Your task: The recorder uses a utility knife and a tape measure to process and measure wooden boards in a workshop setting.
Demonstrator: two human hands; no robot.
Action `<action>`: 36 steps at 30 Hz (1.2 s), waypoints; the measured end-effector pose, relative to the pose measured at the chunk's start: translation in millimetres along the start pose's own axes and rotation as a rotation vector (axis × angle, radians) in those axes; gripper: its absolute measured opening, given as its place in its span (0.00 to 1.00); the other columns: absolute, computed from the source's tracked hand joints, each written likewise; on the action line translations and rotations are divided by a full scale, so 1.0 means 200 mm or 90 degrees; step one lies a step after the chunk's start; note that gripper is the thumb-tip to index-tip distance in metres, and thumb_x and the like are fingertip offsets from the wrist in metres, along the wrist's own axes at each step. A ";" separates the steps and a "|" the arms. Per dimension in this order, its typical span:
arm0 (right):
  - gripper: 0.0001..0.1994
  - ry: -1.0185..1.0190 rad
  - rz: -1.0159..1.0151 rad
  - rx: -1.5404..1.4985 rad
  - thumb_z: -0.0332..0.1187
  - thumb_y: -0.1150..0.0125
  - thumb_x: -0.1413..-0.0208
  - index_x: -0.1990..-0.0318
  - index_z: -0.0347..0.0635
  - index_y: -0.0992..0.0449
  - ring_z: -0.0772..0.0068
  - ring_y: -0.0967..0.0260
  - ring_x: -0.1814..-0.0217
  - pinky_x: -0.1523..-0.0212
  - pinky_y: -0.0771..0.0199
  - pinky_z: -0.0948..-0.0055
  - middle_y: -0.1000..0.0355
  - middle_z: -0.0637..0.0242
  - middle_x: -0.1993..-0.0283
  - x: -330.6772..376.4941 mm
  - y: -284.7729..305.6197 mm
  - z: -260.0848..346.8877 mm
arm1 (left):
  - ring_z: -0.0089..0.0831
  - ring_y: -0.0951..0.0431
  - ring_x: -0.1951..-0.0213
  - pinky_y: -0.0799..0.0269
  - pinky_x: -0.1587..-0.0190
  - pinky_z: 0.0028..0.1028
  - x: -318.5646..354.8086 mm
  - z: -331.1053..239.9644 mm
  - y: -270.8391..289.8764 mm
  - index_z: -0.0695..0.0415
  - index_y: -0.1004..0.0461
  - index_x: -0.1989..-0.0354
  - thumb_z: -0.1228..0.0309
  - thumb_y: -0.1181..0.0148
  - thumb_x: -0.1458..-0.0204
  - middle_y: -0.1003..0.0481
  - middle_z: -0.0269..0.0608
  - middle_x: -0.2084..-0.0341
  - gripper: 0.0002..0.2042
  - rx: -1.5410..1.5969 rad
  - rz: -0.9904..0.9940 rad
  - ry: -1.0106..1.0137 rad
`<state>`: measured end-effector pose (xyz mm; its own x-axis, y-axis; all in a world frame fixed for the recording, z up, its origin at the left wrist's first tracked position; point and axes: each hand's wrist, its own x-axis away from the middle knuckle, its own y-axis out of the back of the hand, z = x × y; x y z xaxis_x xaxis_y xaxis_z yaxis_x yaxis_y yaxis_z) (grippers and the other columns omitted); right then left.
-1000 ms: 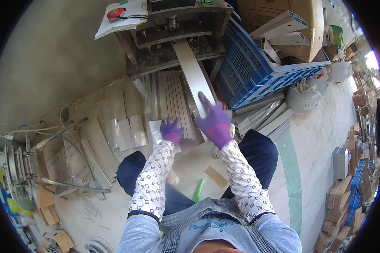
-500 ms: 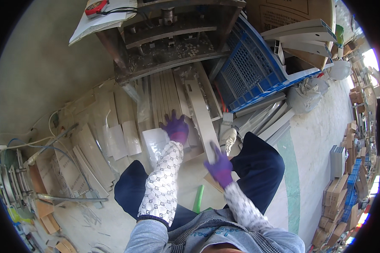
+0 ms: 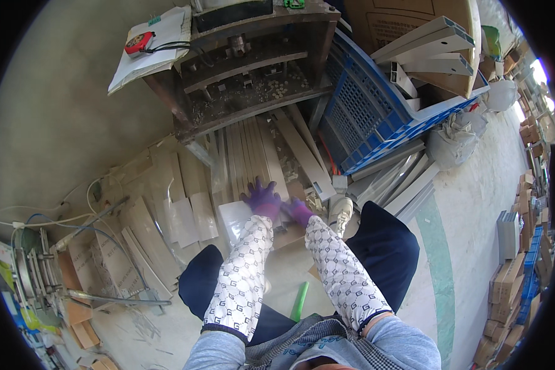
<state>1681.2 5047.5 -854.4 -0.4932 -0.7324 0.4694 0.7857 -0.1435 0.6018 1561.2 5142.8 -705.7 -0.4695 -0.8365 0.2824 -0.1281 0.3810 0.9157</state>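
Observation:
My left hand (image 3: 262, 198), in a purple glove, rests with fingers spread on the near ends of long, pale, flat strips (image 3: 248, 157) lying side by side. Close beside it, my right hand (image 3: 298, 212), also gloved in purple, has its fingers partly apart near the strips' ends; its fingertips are a little blurred. To the right of the strips lies a long, light-coloured bar (image 3: 301, 151) with a slot near its closer end, touched by neither hand. A sheet of clear plastic film (image 3: 234, 219) lies below my left hand.
A dark metal bench (image 3: 253, 114) stands over the strips' far ends. At its right is a blue plastic crate (image 3: 367, 114) with metal profiles (image 3: 435, 49) on top. More wrapped strips (image 3: 172, 209) lie leftward. A green strip (image 3: 300, 301) lies between my legs.
My right hand has left the slotted bar's near end and moved up and left beside my left hand. The bar now lies farther right. My left hand stays spread over the strips.

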 end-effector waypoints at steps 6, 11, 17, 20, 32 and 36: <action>0.30 -0.013 0.074 -0.080 0.51 0.28 0.55 0.56 0.30 0.23 0.45 0.23 0.56 0.54 0.26 0.57 0.23 0.41 0.59 0.53 0.04 0.57 | 0.48 0.49 0.30 0.59 0.32 0.56 0.10 0.42 0.13 0.37 0.35 0.36 0.51 0.47 0.45 0.45 0.43 0.31 0.26 0.003 0.046 0.111; 0.32 0.013 0.165 -0.307 0.30 0.36 0.47 0.35 0.42 0.41 0.75 0.25 0.68 0.72 0.25 0.72 0.27 0.62 0.62 1.53 0.31 0.46 | 0.49 0.31 0.41 0.39 0.36 0.41 0.08 0.23 0.26 0.59 0.45 0.32 0.48 0.37 0.51 0.35 0.56 0.40 0.42 0.630 0.004 0.215; 0.44 0.200 0.259 -0.376 0.30 0.42 0.46 0.24 0.45 0.61 0.77 0.29 0.54 0.61 0.26 0.75 0.35 0.58 0.43 1.89 0.68 0.75 | 0.35 0.24 0.54 0.26 0.53 0.33 0.33 0.00 0.78 0.62 0.34 0.40 0.57 0.30 0.52 0.27 0.48 0.52 0.34 1.080 -0.133 0.144; 0.40 0.195 0.287 -0.466 0.43 0.49 0.41 0.24 0.44 0.59 0.77 0.35 0.68 0.65 0.33 0.78 0.33 0.65 0.52 1.71 0.68 0.85 | 0.28 0.26 0.74 0.28 0.73 0.28 0.21 0.07 0.96 0.58 0.29 0.50 0.56 0.30 0.51 0.27 0.37 0.71 0.25 1.089 -0.126 0.160; 0.39 0.138 0.341 -0.741 0.35 0.50 0.39 0.24 0.66 0.62 0.79 0.46 0.76 0.78 0.45 0.80 0.39 0.65 0.56 1.31 0.43 0.80 | 0.25 0.28 0.77 0.31 0.73 0.29 -0.21 0.18 0.88 0.60 0.27 0.54 0.55 0.29 0.51 0.26 0.33 0.72 0.24 1.083 -0.122 0.094; 0.32 0.051 0.366 -0.837 0.37 0.48 0.38 0.28 0.62 0.51 0.79 0.48 0.78 0.80 0.47 0.79 0.40 0.68 0.59 1.37 0.42 0.90 | 0.30 0.24 0.63 0.28 0.59 0.30 -0.13 0.20 0.89 0.61 0.28 0.52 0.57 0.29 0.53 0.23 0.40 0.61 0.26 1.097 -0.096 0.107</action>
<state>1544.4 4953.7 -559.0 -0.0072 -0.9274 0.3740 0.6555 -0.2868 -0.6986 1514.6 5247.8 -561.3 -0.2932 -0.8869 0.3570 -0.9183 0.1573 -0.3634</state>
